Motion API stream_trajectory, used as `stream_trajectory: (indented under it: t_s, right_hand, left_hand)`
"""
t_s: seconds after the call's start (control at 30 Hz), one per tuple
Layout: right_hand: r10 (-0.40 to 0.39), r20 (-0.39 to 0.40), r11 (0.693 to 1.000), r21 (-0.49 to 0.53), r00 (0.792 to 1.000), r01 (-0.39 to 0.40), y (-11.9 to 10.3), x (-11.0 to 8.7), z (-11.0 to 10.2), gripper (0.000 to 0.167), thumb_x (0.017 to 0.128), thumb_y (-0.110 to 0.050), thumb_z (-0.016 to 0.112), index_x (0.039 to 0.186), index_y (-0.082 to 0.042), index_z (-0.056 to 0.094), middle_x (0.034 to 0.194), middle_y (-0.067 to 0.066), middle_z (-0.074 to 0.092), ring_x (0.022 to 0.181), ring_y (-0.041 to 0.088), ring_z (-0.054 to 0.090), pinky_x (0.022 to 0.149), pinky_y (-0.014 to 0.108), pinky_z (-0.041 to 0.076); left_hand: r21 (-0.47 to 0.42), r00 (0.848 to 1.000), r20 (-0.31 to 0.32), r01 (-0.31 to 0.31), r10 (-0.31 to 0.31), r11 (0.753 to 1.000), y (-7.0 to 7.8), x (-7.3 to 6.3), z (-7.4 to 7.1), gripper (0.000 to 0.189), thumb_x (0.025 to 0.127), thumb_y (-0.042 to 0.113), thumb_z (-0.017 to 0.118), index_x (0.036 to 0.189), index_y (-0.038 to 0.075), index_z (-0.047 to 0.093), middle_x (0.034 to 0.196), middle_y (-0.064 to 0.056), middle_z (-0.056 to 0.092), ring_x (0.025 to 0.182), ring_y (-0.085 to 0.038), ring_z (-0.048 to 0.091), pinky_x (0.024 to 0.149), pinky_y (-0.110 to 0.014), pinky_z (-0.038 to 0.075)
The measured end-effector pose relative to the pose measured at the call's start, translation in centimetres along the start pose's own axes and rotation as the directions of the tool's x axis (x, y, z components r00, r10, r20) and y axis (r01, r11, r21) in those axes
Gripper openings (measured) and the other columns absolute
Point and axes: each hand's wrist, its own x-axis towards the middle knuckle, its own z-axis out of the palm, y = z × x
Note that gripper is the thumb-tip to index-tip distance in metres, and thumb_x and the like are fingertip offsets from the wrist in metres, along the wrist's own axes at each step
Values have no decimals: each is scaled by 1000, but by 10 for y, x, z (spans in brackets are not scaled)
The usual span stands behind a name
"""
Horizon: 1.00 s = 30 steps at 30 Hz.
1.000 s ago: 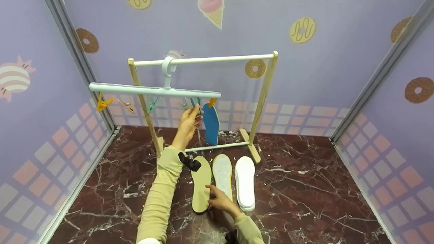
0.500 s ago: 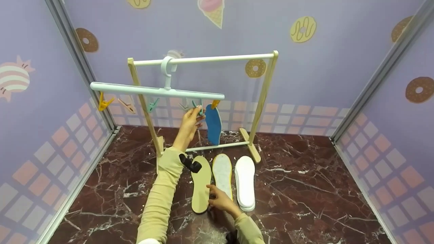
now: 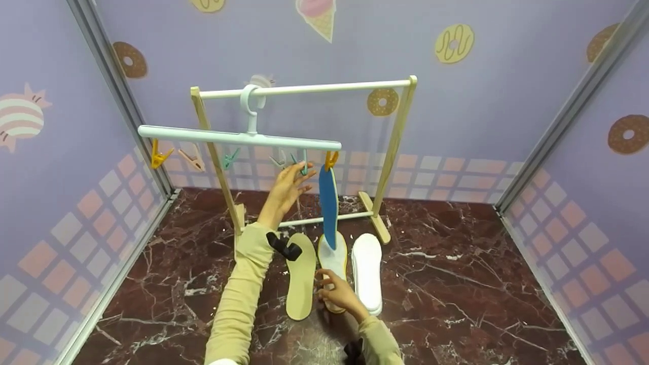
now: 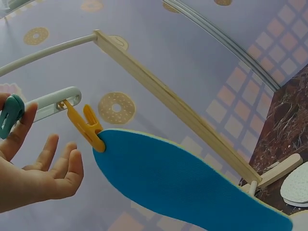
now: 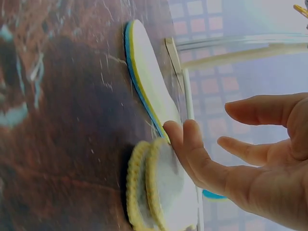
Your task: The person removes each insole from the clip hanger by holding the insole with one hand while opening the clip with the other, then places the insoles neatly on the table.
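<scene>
At the hanger (image 3: 238,138), my left hand (image 3: 286,190) pinches a teal clip (image 4: 12,114) between thumb and index finger, its other fingers spread. A blue insole (image 4: 163,175) hangs from the yellow clip (image 4: 86,127) at the hanger's right end, just right of that hand. Low over the floor, my right hand (image 3: 339,291) holds nothing, fingers loosely bent. Its fingertips overlap a pale insole with a yellow knitted edge (image 5: 168,192), which lies doubled on another. To the left lies a beige insole (image 3: 300,284); to the right, stacked white insoles (image 3: 367,268).
The hanger hooks over the white top bar (image 3: 334,88) of a wooden rack (image 3: 393,147). Several more clips, one of them yellow (image 3: 159,157), dangle along its left part. Marble-patterned floor (image 3: 456,294) spreads around, with a printed wall (image 3: 507,101) behind.
The hanger has turned and shifted slightly right. The blue insole has swung right and nearer, now overlapping the yellow-edged insole. My right hand has moved right from the beige insole.
</scene>
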Motion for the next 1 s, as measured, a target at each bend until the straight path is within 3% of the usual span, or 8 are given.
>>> stream_trajectory:
  t_s: [0.13,0.23,0.4,0.67,1.0]
  right_hand:
    - [33,-37,999,20,999,-33,-4,-1,-6,46,82,7,47,127,10,35,110,42,46,84,50,58,70,47,52]
    - [60,-65,998,21,996,-58,-4,0,-11,45,83,7,47,126,11,34,110,42,46,85,47,59,68,42,53]
    - [86,-87,996,43,992,-83,7,3,-17,44,85,4,47,127,10,34,111,40,46,82,40,61,69,47,52]
    - [87,-181,996,37,980,-81,33,12,-26,46,87,-5,51,129,7,34,112,35,50,83,36,62,67,41,53]
    - [53,-305,998,52,951,-38,-3,3,-31,40,87,-1,49,124,10,37,110,41,47,92,40,56,72,53,49]
  left_hand:
    - [-13,999,48,5,-5,1000,0,-1,2,29,95,16,36,82,13,62,131,-13,47,120,-28,43,82,-33,41]
    - [-37,995,104,8,-5,999,0,-1,3,34,96,16,32,81,12,62,142,-19,30,125,-31,38,80,-30,42]
    - [-66,986,166,12,-1,998,-2,-2,2,36,98,18,29,82,9,61,144,-20,25,131,-39,26,77,-29,45]
    - [-41,980,199,-9,17,999,-4,-5,1,36,98,18,29,85,9,61,145,-17,25,133,-37,24,83,-33,43]
    - [-40,980,199,-11,19,999,-6,-8,4,37,97,18,26,82,13,60,144,-16,25,133,-34,25,92,-43,35]
